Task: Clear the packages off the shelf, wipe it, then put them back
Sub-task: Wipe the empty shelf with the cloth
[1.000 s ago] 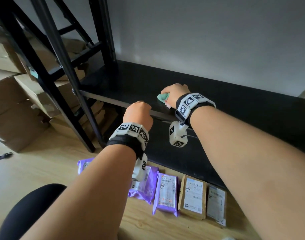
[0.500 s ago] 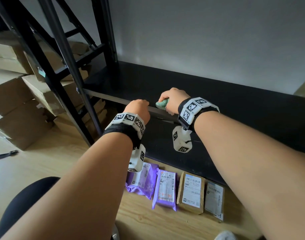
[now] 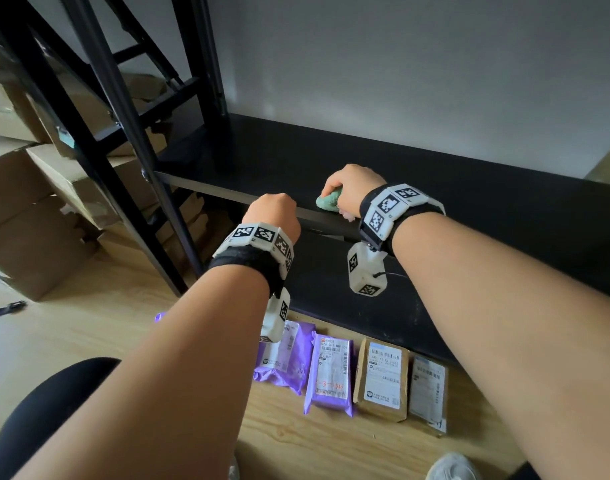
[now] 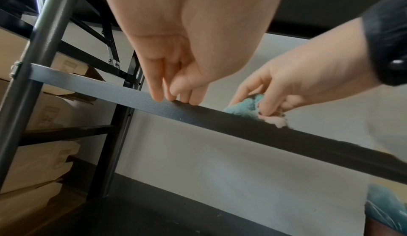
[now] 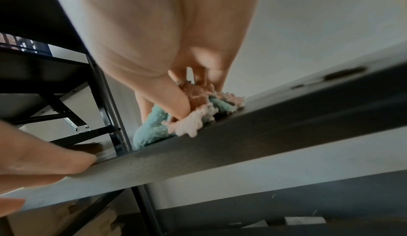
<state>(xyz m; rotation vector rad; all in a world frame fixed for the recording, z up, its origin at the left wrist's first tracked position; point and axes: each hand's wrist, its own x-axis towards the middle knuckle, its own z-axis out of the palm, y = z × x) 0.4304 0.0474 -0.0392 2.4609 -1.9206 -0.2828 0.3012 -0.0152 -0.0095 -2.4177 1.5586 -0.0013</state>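
The black shelf [image 3: 417, 181] is bare. My right hand [image 3: 331, 194] grips a crumpled green and pink cloth [image 3: 328, 203] and presses it onto the shelf at its front edge; the right wrist view shows the cloth [image 5: 154, 126] under the thumb and fingers. My left hand [image 3: 274, 211] is just left of it, fingertips [image 4: 158, 95] resting on the shelf's front rail [image 4: 220, 118], holding nothing. Several packages lie in a row on the floor below: two purple mailers [image 3: 286, 358] [image 3: 331, 372] and two brown parcels [image 3: 383, 379] [image 3: 428, 389].
Black uprights and cross braces [image 3: 123, 133] of the rack stand at the left. Cardboard boxes [image 3: 30, 216] are stacked behind them. A lower black shelf [image 3: 331, 289] runs under my wrists. Wooden floor [image 3: 89, 323] spreads left, and a shoe [image 3: 452, 467] shows at the bottom.
My right hand has drawn the cloth from a little way in on the shelf to its front edge. My left hand has stayed on the front rail.
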